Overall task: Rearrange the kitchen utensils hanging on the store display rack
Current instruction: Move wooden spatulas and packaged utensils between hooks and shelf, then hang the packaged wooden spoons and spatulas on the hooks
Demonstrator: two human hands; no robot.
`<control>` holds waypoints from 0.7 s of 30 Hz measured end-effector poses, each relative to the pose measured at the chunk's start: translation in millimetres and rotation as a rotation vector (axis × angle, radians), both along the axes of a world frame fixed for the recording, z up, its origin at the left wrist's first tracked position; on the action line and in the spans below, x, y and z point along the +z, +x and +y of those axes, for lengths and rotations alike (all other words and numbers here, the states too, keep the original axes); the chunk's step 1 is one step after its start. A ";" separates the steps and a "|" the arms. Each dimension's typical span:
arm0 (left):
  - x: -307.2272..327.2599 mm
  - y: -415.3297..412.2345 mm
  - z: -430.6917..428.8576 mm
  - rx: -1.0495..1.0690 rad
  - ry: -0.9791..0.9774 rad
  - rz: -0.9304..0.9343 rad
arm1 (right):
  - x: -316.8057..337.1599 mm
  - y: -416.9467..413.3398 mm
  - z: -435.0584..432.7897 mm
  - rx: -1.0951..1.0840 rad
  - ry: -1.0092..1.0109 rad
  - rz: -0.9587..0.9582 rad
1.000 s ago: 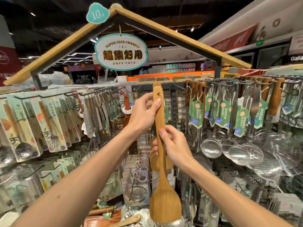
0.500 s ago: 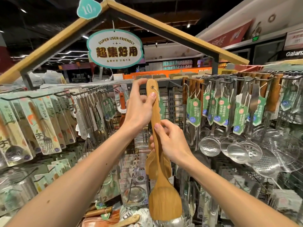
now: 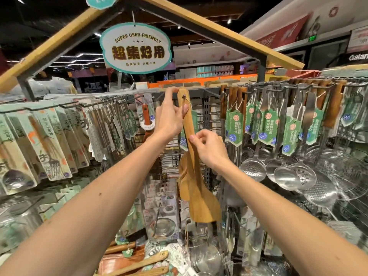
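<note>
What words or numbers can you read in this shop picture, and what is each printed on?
"SUPER USER-FRIENDLY": on the oval hanging sign.
"超集好用": on the same sign.
"Fork": on the fork packet.
"Galan", cut off by the picture's edge: on the wall sign.
Green tags: print too small to read surely.

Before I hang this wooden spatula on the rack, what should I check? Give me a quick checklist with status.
1. Top grip: the left hand holds the wooden spatula at its handle end: ok.
2. Steadying grip: the right hand pinches mid-handle: ok.
3. The hanging hole is not covered by either hand: ok.
4. Hole lined up with a rack hook: cannot tell, as no hook shows behind the handle.
5. Blade apart from the steel skimmers on the right: ok.
</note>
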State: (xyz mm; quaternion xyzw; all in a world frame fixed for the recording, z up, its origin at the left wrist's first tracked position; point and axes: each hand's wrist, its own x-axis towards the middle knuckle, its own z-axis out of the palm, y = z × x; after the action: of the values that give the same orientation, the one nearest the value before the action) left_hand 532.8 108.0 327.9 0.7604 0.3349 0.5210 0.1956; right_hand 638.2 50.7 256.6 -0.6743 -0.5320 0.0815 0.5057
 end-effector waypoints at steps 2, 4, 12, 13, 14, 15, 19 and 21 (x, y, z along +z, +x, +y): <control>-0.2 0.4 4.5 -0.004 0.011 0.027 | 0.8 0.6 9.3 0.025 -0.022 0.029; -0.3 0.7 6.3 -0.005 0.020 0.045 | -0.1 -0.3 18.1 0.041 -0.035 0.055; -11.0 -15.7 -3.5 -0.031 -0.025 0.164 | -21.1 1.2 16.0 0.016 -0.072 0.068; -14.4 -20.5 -8.8 -0.014 -0.026 0.189 | -25.6 1.3 6.5 0.016 -0.085 0.046; -18.7 -26.3 -14.3 0.010 -0.025 0.218 | -30.8 1.1 -4.0 0.028 -0.102 0.029; -24.0 -32.9 -20.7 0.028 -0.025 0.247 | -36.1 0.4 -15.2 0.057 -0.110 0.014; -56.2 -63.5 -54.8 0.051 0.005 0.395 | -61.0 -9.3 -65.9 0.158 -0.090 -0.008; -75.6 -81.8 -78.1 0.024 0.014 0.483 | -77.9 -21.2 -93.2 0.195 -0.085 -0.004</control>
State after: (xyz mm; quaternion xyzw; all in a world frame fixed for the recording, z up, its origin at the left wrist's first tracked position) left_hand 451.0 29.9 252.3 0.8601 0.3774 0.3288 0.0983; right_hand 616.9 -42.5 178.7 -0.6401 -0.5923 0.1515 0.4653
